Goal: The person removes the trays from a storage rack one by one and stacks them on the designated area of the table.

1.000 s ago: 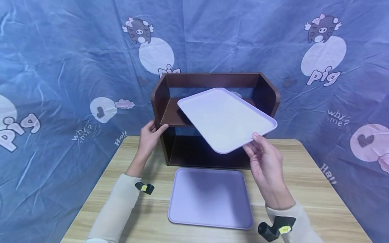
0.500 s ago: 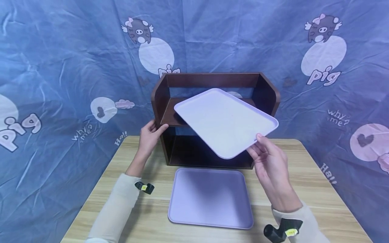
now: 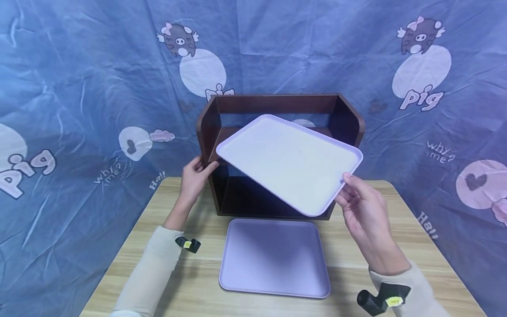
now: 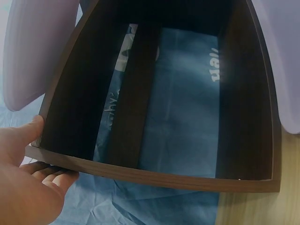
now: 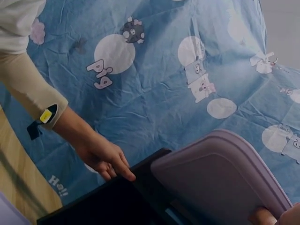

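My right hand (image 3: 366,209) pinches a light purple tray (image 3: 289,163) by its right edge, thumb on top and fingers beneath. The tray hangs tilted in the air before the upper level of a dark brown two-level shelf (image 3: 277,103), hiding part of its middle board. On the shelf's left side, my left hand (image 3: 195,178) grips the side panel near that board. In the left wrist view its thumb (image 4: 33,129) lies on the front edge while the other fingers reach round the outside. A second purple tray (image 3: 274,259) lies flat on the table in front of the shelf.
The light wood table (image 3: 396,246) carries the shelf and the lower tray. Behind and at both sides hangs a blue cloth (image 3: 91,88) printed with pigs. Each wrist wears a small black camera (image 3: 382,299).
My right hand has moved right and slightly down with the tray. The tray has turned, its far left corner swinging left and its near corner coming lower. The left hand stays in place.
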The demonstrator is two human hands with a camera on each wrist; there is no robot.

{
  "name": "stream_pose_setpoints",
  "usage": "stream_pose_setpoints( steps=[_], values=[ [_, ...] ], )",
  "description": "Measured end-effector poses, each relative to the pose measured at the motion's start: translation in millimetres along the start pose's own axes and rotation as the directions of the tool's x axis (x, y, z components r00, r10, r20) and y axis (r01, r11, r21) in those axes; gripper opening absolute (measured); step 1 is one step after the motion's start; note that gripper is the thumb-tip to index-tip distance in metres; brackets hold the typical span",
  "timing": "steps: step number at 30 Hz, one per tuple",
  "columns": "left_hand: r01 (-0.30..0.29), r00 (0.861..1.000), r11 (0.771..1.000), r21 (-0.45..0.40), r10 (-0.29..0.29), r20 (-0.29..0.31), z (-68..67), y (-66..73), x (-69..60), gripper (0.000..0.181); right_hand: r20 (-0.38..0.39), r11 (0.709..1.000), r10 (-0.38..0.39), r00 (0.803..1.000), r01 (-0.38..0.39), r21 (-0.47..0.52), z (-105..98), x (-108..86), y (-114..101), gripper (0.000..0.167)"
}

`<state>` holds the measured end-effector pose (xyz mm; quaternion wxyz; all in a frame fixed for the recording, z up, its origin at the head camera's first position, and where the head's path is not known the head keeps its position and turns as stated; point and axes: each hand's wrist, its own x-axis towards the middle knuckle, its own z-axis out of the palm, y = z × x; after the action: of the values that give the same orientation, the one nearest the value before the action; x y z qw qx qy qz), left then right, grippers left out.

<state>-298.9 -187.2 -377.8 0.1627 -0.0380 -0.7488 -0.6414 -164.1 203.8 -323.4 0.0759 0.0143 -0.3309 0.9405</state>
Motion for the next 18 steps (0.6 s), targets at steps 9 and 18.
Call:
stream_pose_setpoints(
  steps=[9, 18],
  values=[
    [-0.003, 1.0, 1.0, -0.025, 0.003, 0.008, -0.7, -2.1, 1.6, 0.053, 0.044, 1.0, 0.013, 0.999, -0.012, -0.01, -9.0, 5.1, -11.6, 0.024],
    [0.037, 0.999, 0.999, -0.034, -0.036, 0.009, -1.2, -1.7, 2.9, 0.057, 0.085, 0.999, 0.036, 0.996, -0.033, -0.037, -15.7, 12.0, -22.8, 0.029]
  ],
)
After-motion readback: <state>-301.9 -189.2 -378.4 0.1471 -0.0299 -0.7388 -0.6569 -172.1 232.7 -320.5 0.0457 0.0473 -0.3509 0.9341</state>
